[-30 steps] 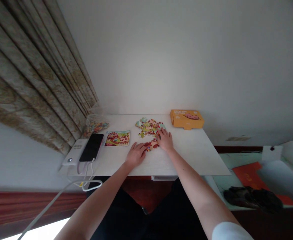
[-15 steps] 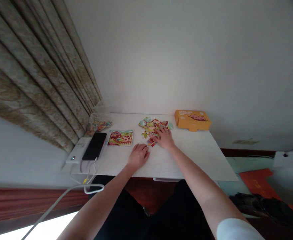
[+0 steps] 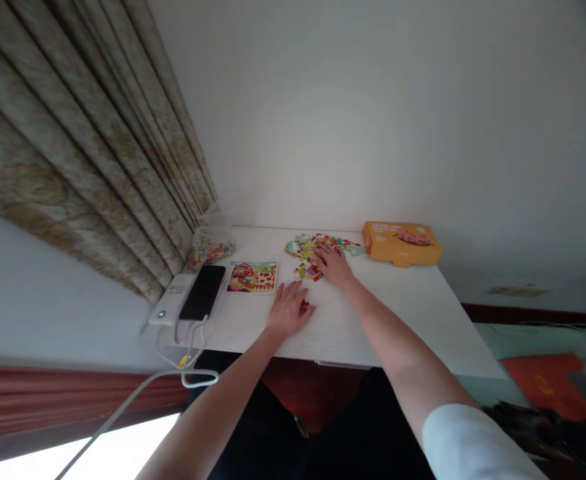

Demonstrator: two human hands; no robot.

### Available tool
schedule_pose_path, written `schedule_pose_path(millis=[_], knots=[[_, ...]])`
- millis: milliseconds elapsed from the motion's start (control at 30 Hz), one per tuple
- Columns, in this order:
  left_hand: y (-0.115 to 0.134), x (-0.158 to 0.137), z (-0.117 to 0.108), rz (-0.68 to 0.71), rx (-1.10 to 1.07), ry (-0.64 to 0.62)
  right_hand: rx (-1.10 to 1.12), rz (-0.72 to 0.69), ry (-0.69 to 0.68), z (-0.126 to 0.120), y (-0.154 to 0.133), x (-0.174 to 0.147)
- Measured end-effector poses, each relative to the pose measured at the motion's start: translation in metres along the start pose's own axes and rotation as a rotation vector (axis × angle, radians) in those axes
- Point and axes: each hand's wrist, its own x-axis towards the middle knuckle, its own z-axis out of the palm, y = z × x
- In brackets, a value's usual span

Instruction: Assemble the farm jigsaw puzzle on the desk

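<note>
In head view, has orange box [image 3: 403, 245] just beside puzzle pieces [image 3: 300, 248], with picture card [image 3: 253, 277] and phone [image 3: 203, 293] to their left. Rests right hand [image 3: 333, 265] on pieces, cannot tell if pinching; spreads left hand [image 3: 287, 311] at single red piece [image 3: 304, 307], near front edge [image 3: 297, 355]. Has open room at right on white table [image 3: 413, 307], against wall [image 3: 323, 147].
</note>
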Motion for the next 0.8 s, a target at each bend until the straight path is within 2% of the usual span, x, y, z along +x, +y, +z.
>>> schedule_pose_path(millis=[200, 467, 667, 800], knots=[[-0.007, 0.017, 0.014, -0.082, 0.042, 0.001, -0.081, -0.003, -0.029, 0.003, -0.021, -0.045], [-0.016, 0.044, 0.023, -0.032, -0.015, 0.063, -0.075, 0.118, 0.063, -0.002, -0.042, -0.115], [-0.016, 0.035, 0.016, -0.056, -0.018, 0.08, -0.031, 0.155, 0.064, -0.007, -0.05, -0.143], [-0.014, 0.031, 0.011, 0.037, -0.062, 0.036, 0.027, 0.128, 0.13, -0.006, -0.051, -0.151]])
